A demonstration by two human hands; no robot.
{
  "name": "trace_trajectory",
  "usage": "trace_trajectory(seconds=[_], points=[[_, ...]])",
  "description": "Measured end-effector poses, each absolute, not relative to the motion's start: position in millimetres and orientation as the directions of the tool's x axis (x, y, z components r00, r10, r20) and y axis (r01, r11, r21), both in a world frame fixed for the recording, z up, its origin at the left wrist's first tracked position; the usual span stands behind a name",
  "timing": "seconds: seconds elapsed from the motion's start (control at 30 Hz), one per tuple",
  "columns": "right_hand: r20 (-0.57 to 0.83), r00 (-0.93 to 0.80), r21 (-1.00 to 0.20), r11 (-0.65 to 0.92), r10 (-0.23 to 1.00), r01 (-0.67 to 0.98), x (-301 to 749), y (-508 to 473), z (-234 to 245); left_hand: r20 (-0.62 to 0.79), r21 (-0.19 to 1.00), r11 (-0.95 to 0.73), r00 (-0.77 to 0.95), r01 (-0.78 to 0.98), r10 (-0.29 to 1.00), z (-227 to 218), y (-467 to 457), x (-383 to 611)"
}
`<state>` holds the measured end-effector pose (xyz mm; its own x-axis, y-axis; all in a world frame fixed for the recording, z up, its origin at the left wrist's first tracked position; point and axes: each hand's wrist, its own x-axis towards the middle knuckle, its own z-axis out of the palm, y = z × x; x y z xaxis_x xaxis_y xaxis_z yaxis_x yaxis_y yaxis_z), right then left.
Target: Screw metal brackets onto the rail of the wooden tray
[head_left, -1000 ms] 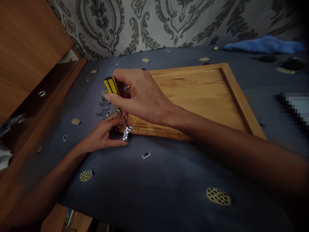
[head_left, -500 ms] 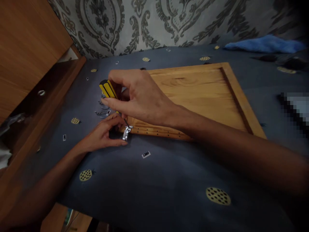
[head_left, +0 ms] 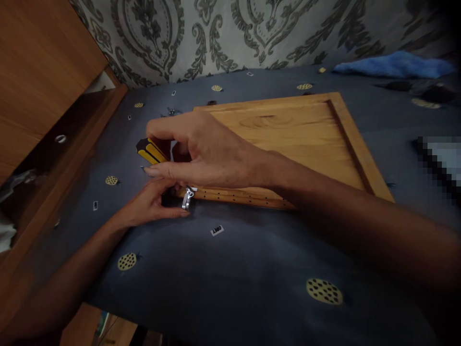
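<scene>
My right hand is closed around the yellow and black handle of a screwdriver. The handle leans to the upper left, and most of the shaft is hidden behind my hands. Below it, my left hand pinches a small silvery metal latch, thumb at its lower end. The latch sits against the near edge of a framed wooden panel, at its left corner. Rows of small dark holes run along that edge. Whether the screwdriver's tip touches a screw cannot be made out.
A dark blue cloth with pineapple prints covers the surface. Small metal pieces lie behind my right hand. A blue cloth lies at the back right, beside a dark object. A wooden cabinet stands at left.
My right hand has shifted slightly down and left, and the screwdriver handle has tilted lower toward the left. My left hand stays in place on the latch.
</scene>
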<state>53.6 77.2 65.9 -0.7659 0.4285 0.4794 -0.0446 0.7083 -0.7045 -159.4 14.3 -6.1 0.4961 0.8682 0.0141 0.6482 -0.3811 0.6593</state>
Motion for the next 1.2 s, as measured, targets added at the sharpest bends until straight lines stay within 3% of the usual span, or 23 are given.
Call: trace_trajectory(seconds=[0.3, 0.83, 1.2], points=[[0.431, -0.802, -0.697, 0.718, 0.412, -0.006, 59.7, 81.5, 69.8, 0.005, 0.652, -0.395, 0.517, 0.647, 0.856, -4.3, 15.6, -160.7], [0.458, -0.675, -0.645, 0.739, 0.579, 0.197, 56.2, 88.1, 64.7, 0.107, 0.683, -0.474, 0.565, 0.556, 0.818, -2.9, 17.5, -155.1], [0.500, -0.633, -0.692, 0.712, 0.590, 0.117, 55.7, 76.2, 75.5, 0.064, 0.672, -0.442, 0.549, 0.594, 0.833, -0.8, 17.3, -155.5]])
